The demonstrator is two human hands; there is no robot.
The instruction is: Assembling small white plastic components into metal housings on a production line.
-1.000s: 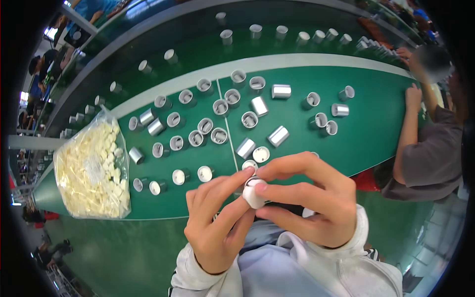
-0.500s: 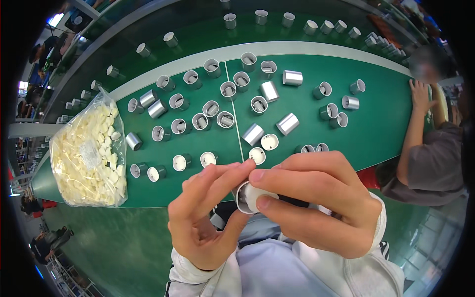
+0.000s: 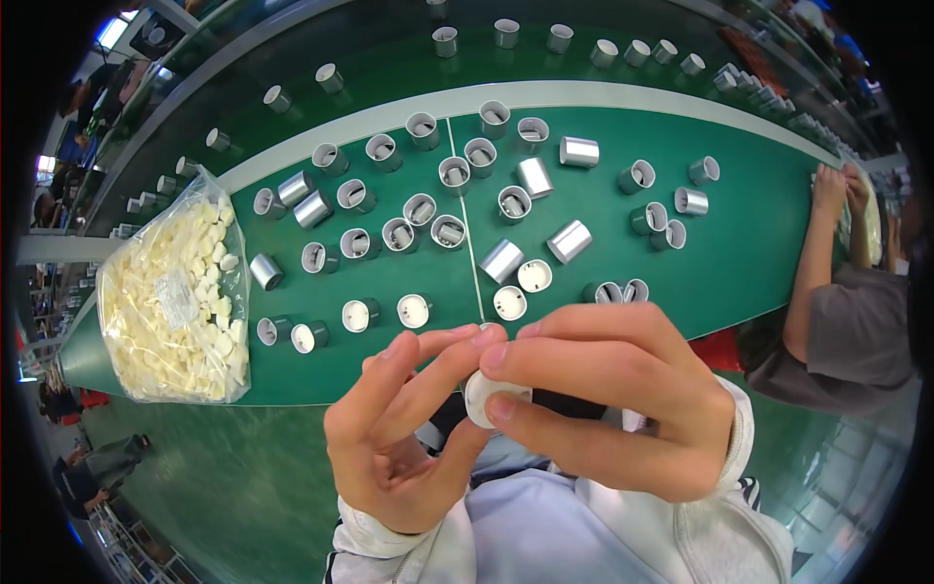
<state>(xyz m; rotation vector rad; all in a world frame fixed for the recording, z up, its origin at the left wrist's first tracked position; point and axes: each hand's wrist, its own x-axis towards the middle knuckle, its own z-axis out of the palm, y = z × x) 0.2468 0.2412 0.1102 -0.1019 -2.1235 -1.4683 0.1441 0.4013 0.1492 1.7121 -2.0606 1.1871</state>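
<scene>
Hands, both mine, raised close under my face above the near edge of the green table (image 3: 759, 253). Right hand (image 3: 613, 409): thumb and forefinger pinched on a small white round cap (image 3: 491, 397), flat face turned up toward me. Left hand (image 3: 409, 438): fingers curled, tips pressed to the cap's left rim, thumb beneath it. Cap sits between the two hands, touching both; its short axis points roughly at me. Silver cylinders (image 3: 506, 258), many, upright or tipped, lie well beyond the hands. Clear bag of white caps (image 3: 175, 302): far left, nearer my left hand. Another person's arm (image 3: 812, 253) at far right.
</scene>
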